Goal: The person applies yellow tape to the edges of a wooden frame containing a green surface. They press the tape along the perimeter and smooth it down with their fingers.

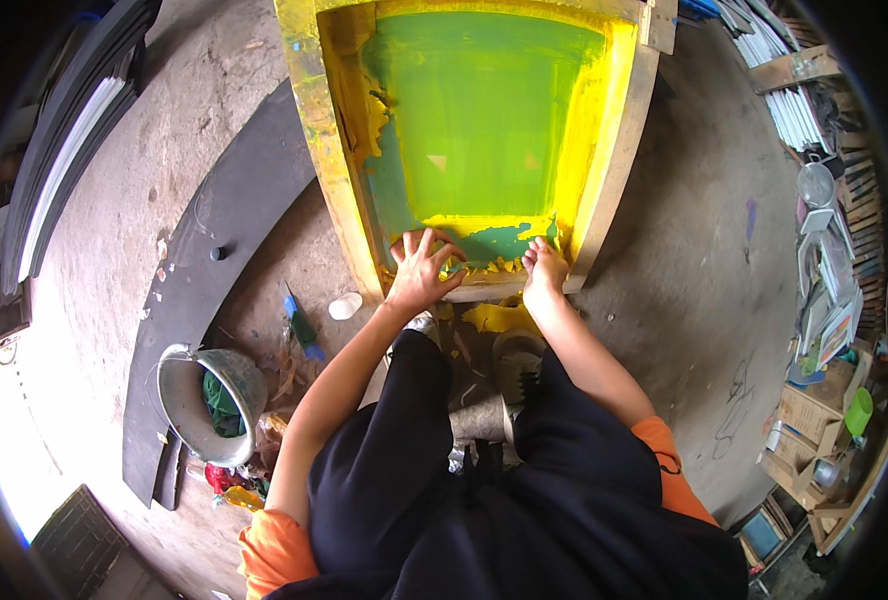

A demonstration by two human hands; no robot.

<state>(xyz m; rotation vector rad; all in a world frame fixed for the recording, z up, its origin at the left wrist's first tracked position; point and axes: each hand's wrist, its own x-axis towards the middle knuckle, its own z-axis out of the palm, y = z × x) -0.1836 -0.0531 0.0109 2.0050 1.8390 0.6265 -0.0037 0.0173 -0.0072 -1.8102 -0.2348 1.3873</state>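
Head view: framed screen (pixel 484 110) at 12 o'clk. L hand (pixel 422 274) fanned wide at its 7; R hand (pixel 546 272) curled at its 5, can't tell if holding. I reckon hard fingertip pressure cd tear it.

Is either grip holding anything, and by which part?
No clear hold shows in the left grip, spread at the near left corner of the wooden frame. The right grip curls near its right corner; whether it pinches anything is unclear.
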